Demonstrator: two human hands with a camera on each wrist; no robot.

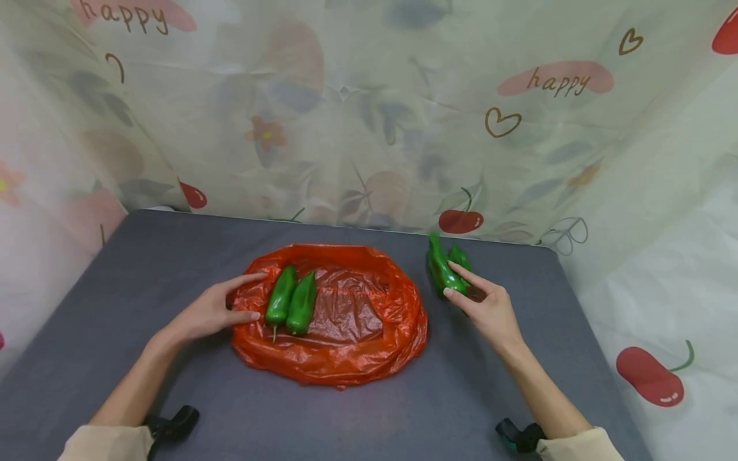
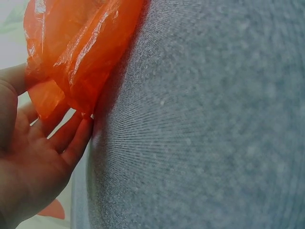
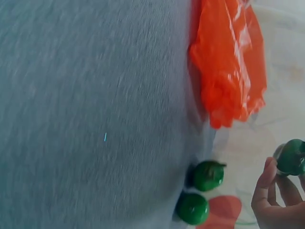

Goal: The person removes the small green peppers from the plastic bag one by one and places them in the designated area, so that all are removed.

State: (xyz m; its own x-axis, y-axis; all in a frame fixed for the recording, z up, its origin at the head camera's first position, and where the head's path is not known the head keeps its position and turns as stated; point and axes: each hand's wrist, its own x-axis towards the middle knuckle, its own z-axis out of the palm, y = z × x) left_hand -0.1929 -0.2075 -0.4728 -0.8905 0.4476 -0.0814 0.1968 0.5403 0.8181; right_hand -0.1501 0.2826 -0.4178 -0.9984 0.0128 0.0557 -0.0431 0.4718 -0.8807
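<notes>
An orange-red plastic bag sits with its mouth spread and its rim rolled. Inside, towards its left side, two green peppers lie side by side. My left hand holds the bag's left rim, thumb and index finger over the edge; the left wrist view shows the other fingers along the bag's outside. To the right of the bag, my right hand grips a green pepper between thumb and fingers. Two more green peppers stand on the table close by, partly hidden in the head view.
A dark grey cloth covers the table. Behind its far edge hangs a pale printed curtain with cherries and lettering. Both wrists wear black straps with small cameras.
</notes>
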